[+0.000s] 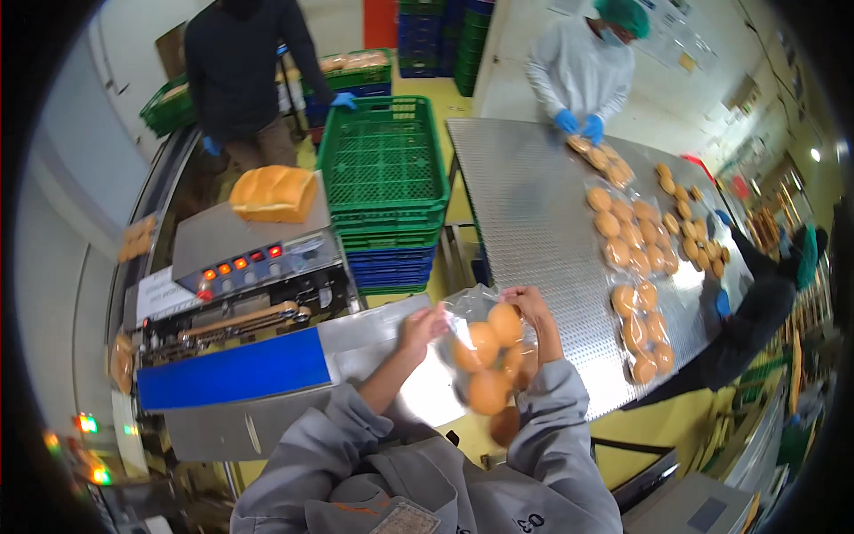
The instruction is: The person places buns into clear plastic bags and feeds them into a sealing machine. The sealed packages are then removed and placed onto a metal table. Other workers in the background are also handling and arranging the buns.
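A clear plastic bag of round golden buns [479, 347] hangs between my two hands, above the gap between the sealing machine and the metal table. My left hand [420, 334] pinches the bag's upper left corner. At the upper right corner, my right hand [530, 310] has its fingers closed on the plastic. Several buns show through the film, the lowest ones blurred. To my left stands the sealing machine [253, 258], with lit orange and red switches and a blue conveyor belt [236, 369] along its front.
A loaf [274, 193] lies on the machine. Beyond stand stacked green crates [382, 218]. More bagged buns [642, 329] and loose buns rest on the metal table [525, 214]. A gloved co-worker [583, 62] handles a bag at its far side; other people stand far left and right.
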Motion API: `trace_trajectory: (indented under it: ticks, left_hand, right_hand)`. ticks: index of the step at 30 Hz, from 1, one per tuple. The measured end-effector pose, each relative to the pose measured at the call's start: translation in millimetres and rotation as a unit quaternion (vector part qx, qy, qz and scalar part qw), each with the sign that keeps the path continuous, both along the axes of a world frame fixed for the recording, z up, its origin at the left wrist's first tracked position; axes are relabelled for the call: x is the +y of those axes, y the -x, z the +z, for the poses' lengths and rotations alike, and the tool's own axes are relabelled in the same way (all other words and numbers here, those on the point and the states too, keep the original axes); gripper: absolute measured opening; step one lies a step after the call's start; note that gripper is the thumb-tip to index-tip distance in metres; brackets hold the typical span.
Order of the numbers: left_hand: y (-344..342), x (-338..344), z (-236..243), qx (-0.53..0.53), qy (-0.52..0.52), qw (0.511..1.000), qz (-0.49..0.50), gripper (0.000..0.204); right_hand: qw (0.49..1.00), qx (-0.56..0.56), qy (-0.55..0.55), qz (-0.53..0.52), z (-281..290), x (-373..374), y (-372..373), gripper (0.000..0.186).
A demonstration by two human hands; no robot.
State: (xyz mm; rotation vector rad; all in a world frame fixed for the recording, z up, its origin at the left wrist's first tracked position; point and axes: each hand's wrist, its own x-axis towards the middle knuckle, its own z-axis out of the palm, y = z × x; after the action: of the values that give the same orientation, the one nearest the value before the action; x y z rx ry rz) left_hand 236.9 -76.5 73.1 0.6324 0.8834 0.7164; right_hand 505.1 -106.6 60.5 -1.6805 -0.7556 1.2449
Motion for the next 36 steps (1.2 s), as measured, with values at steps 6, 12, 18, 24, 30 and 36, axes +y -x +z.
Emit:
trace_trajectory:
  ticks: [6,12,18,24,30,36]
  left_hand:
    - [119,46,-32,0.115,-0.072,0.983,0.122,0.017]
    - [167,46,-59,0.21,-0.107,0.956,0.173,0.021]
    - [197,52,-83,0.144,0.025,0.971,0.19,0.018]
    - [209,63,-88,0.079,0.028,0.966,0.245,0.013]
    - [208,68,-104,0.061,0.042,0.959,0.275,0.019]
    - [160,59,-91,0.007,0.026,0.94,0.341,0.021]
  right_hand:
    - [0.98,0.048,0.071,0.182,-36,34,88,0.009]
    - [0.966,0.247,0.055,0.047,-72,52,167,0.004]
    - [0.959,0.182,0.162,0.142,-67,102,178,0.015]
    - [0.968,0.221,0.109,0.054,-56,128,214,0.019]
    - [0.968,0.231,0.085,0.044,-60,123,211,0.019]
    - [0.971,0.237,-0.001,-0.036,-80,111,172,0.015]
